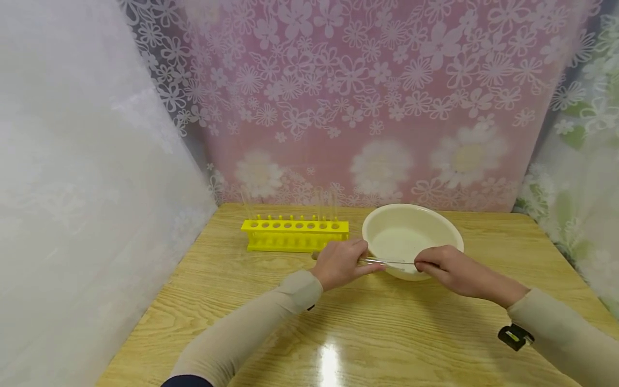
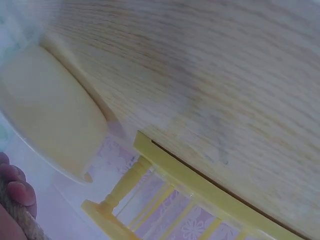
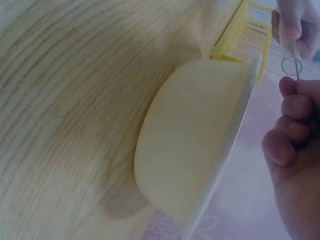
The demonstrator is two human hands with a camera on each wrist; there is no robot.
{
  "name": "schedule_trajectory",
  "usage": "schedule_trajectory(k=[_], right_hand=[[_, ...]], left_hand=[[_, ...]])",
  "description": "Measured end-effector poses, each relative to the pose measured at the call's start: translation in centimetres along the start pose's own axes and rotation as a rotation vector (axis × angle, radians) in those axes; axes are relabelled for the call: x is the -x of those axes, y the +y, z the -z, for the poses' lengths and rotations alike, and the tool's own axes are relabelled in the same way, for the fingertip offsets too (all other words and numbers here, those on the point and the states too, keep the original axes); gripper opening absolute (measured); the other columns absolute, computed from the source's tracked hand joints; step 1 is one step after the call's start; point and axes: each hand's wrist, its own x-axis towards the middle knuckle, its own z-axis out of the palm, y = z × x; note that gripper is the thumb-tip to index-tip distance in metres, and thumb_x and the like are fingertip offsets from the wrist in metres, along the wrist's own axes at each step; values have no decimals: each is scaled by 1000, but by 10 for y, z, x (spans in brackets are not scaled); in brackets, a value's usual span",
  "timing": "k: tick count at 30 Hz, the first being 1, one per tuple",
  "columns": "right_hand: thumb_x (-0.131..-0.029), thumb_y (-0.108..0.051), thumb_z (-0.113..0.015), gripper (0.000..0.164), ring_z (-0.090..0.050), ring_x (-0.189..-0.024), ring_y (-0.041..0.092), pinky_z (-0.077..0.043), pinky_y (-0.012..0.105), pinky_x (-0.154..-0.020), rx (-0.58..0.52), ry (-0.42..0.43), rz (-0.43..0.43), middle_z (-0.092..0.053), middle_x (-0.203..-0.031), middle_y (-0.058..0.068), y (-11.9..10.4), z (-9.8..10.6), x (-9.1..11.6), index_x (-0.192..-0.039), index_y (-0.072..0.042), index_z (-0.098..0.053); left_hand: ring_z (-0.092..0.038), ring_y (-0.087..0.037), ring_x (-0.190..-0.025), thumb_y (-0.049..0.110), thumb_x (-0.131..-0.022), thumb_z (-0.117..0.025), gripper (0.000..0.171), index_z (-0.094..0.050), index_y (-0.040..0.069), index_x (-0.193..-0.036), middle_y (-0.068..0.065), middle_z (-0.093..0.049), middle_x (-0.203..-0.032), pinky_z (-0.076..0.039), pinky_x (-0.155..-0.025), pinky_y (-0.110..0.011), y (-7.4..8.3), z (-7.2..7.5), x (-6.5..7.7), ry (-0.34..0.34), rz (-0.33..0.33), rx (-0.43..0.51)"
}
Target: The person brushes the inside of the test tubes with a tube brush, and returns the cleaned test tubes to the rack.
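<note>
My left hand grips a clear glass test tube held sideways above the table, its round mouth facing right. From that mouth runs the thin wire handle of a test tube brush, pinched by my right hand between thumb and fingers. Brownish bristles show beside the left fingers in the left wrist view, at the tube's far end. Both hands are over the near rim of a cream basin. Most of the tube is hidden by the left hand.
A yellow test tube rack stands behind the left hand, left of the basin. Clear test tubes stand upright at its two ends. Floral curtains hang behind the wooden table and along its sides.
</note>
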Motion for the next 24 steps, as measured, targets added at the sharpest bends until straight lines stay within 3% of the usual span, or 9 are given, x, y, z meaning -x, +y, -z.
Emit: schedule_trajectory(k=[6,12,17,24], right_hand=[[-98,-2,-62,19,-58,-76,-3,-47,22,-63,-65,11,-11,-72,-92,-6,3,7,5,-100,-16,-74],[-98,-4,-63,18,-58,-79,-5,-48,23,-63,-44,4,-60,-71,-95,-7,5,16,16,-103,-16,-75],[-96,-2,-65,17,-61,-82,-4,-50,24,-63,20,36,-129,-73,-95,-8,13,28,32,-104,-14,-75],[-92,0,-69,19,-60,-81,-8,-49,22,-61,109,91,-168,-72,-95,-11,32,48,61,-105,-12,-75]], left_hand=[[-36,-2,-48,64,-87,-67,47,-45,24,-77,13,-46,-69,-24,-42,-17,2,2,-2,12,2,31],[-37,-1,-48,64,-87,-67,48,-43,24,-75,13,-44,-68,-26,-42,-17,2,2,-6,13,-5,65],[-35,-3,-49,63,-88,-67,46,-44,24,-77,11,-44,-66,-26,-44,-17,-8,0,-2,-11,39,114],[-32,-5,-50,57,-87,-73,44,-48,21,-79,9,-44,-66,-26,-45,-19,-25,0,8,28,73,139]])
